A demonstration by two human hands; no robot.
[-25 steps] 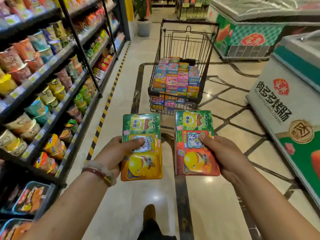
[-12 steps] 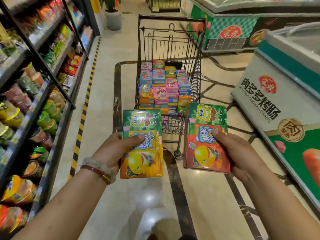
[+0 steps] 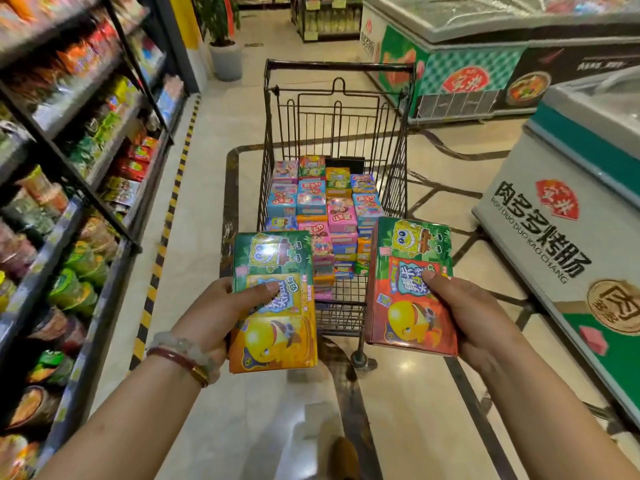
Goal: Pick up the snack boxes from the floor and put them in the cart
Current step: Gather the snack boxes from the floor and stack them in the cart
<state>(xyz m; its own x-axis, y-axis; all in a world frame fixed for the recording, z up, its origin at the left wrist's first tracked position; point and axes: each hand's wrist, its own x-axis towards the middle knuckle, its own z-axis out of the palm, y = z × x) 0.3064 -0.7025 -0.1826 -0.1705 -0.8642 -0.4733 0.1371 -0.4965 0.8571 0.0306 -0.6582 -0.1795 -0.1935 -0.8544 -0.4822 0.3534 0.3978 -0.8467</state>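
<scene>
Supermarket aisle: stocked shelves [image 3: 69, 188] along the left edge, chest freezers [image 3: 568, 209] along the right. Ahead at centre, a wire cart [image 3: 337, 109], part-filled with stacked snack boxes [image 3: 325, 209]. Held in the air just short of the cart's near end, 2 more: an orange-bottomed snack box [image 3: 277, 327] grasped by the left hand [image 3: 216, 315], a red-bottomed snack box [image 3: 405, 306] by the right hand [image 3: 474, 313], thumbs pressed across both fronts.

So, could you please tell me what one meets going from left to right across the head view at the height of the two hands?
Snack shelves → striped floor tape → left hand → orange-bottomed box → cart → red-bottomed box → right hand → white freezer.
</scene>
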